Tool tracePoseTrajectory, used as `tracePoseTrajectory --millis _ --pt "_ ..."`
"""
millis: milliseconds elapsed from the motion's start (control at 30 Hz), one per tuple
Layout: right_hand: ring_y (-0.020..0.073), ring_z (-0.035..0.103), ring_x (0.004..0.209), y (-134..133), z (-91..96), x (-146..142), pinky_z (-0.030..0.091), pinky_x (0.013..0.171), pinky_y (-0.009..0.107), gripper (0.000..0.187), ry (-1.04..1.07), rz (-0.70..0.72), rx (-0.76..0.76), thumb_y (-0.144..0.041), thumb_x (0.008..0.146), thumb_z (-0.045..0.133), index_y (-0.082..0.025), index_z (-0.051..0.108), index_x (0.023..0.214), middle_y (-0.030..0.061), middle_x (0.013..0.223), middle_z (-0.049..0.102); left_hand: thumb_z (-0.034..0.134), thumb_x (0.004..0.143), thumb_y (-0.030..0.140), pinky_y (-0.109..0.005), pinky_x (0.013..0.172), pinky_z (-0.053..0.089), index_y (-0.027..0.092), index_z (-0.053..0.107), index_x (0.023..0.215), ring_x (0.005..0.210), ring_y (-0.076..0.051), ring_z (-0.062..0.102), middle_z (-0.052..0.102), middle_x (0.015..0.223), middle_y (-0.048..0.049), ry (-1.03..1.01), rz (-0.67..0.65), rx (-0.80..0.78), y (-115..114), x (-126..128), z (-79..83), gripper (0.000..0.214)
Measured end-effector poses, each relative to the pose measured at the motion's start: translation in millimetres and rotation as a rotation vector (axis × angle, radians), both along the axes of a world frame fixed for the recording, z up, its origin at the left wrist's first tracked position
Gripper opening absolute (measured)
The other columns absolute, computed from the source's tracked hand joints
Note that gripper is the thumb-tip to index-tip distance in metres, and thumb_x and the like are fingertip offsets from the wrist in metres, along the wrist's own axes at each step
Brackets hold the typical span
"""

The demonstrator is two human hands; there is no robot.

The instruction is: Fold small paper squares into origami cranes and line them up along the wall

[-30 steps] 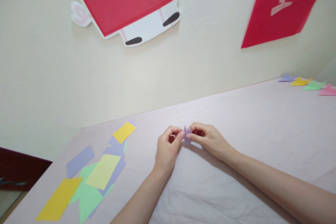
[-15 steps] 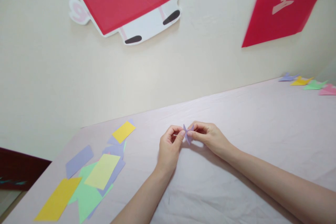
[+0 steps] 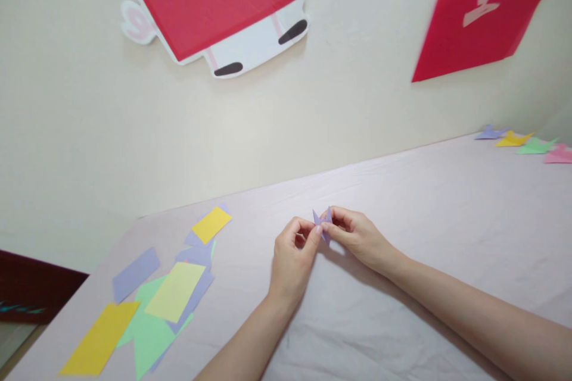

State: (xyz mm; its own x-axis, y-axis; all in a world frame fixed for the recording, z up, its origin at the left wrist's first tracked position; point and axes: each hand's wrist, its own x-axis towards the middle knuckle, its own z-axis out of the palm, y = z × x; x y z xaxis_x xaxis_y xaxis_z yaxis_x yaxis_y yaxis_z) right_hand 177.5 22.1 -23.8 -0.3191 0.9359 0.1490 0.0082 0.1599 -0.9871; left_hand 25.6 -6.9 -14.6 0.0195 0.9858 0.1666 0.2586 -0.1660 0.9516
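Between my two hands is a small folded piece of purple paper (image 3: 326,237), with pointed tips sticking up and another point downward. My left hand (image 3: 294,253) pinches its left side between thumb and fingers. On the other side, my right hand (image 3: 355,231) grips the paper the same way, thumb in front. The fingertips of both hands nearly meet and cover the middle of the folds. Both hands are just above the pale cloth-covered table (image 3: 384,315).
To the left lie loose paper pieces: a yellow sheet (image 3: 100,339), a pale yellow sheet (image 3: 176,293), a purple sheet (image 3: 136,274) and green paper (image 3: 152,336). Several folded paper figures, one of them yellow (image 3: 513,139), line the far right edge. Behind stands a wall (image 3: 214,137).
My left thumb has shifted slightly right, closer to my right thumb. The purple folded paper has turned a little, and its upper points look wider apart.
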Motion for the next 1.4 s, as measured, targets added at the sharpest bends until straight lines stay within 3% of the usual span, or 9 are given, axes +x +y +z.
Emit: tracePoseTrajectory --millis 200,433,633,1067,1200,1400 --pt "0.0134 0.046 0.066 1.1 0.4 -1.3 0.038 0.063 0.025 0.028 0.034 -0.008 0.003 -0.043 0.081 0.063 -0.019 0.055 0.071 -0.003 0.067 0.051 0.057 0.088 0.025 -0.024 0.07 0.041 0.019 0.06 0.076 0.073 -0.015 0.055 0.061 0.075 0.0014 0.073 -0.001 0.093 0.5 -1.0 2.2 0.014" --pt "0.0127 0.048 0.064 1.0 6.5 -1.1 0.039 0.063 0.025 0.031 0.168 0.018 -0.152 -0.044 0.073 0.074 -0.017 0.059 0.066 -0.0027 0.064 0.054 0.055 0.09 0.022 -0.024 0.072 0.04 0.02 0.055 0.076 0.076 -0.015 0.054 0.057 0.078 0.0015 0.156 0.022 0.232 -2.5 -0.6 5.0 0.014" --pt "0.0129 0.049 0.064 0.8 9.0 -0.8 0.039 0.064 0.026 0.03 0.19 0.003 -0.186 -0.043 0.071 0.075 -0.017 0.061 0.066 -0.0026 0.064 0.055 0.054 0.089 0.022 -0.024 0.07 0.039 0.02 0.052 0.074 0.072 -0.014 0.052 0.054 0.073 0.003 0.102 0.064 0.181 -1.6 -2.9 4.9 0.015" --pt "0.0125 0.048 0.063 3.4 5.3 -0.9 0.039 0.064 0.026 0.032 0.177 -0.007 -0.148 -0.046 0.072 0.074 -0.017 0.059 0.067 -0.0032 0.065 0.054 0.06 0.086 0.028 -0.024 0.066 0.039 0.018 0.062 0.068 0.068 -0.015 0.052 0.06 0.07 0.0009 -0.031 -0.069 0.041 2.0 -2.8 1.5 0.02" --pt "0.0128 0.048 0.064 3.5 4.3 -1.3 0.039 0.063 0.026 0.036 0.143 0.021 -0.123 -0.049 0.072 0.074 -0.018 0.057 0.067 -0.0024 0.065 0.055 0.061 0.084 0.028 -0.024 0.064 0.038 0.017 0.061 0.066 0.066 -0.014 0.05 0.058 0.066 0.0013 -0.038 -0.072 0.03 0.5 -3.5 3.4 0.021" --pt "0.0127 0.048 0.061 4.4 6.2 0.3 0.04 0.061 0.026 0.034 0.155 -0.063 -0.101 -0.047 0.071 0.074 -0.019 0.055 0.065 -0.0037 0.062 0.054 0.061 0.086 0.036 -0.024 0.064 0.038 0.017 0.061 0.07 0.065 -0.014 0.05 0.058 0.067 0.0013 0.022 -0.084 -0.028 0.8 2.8 -1.9 0.025"
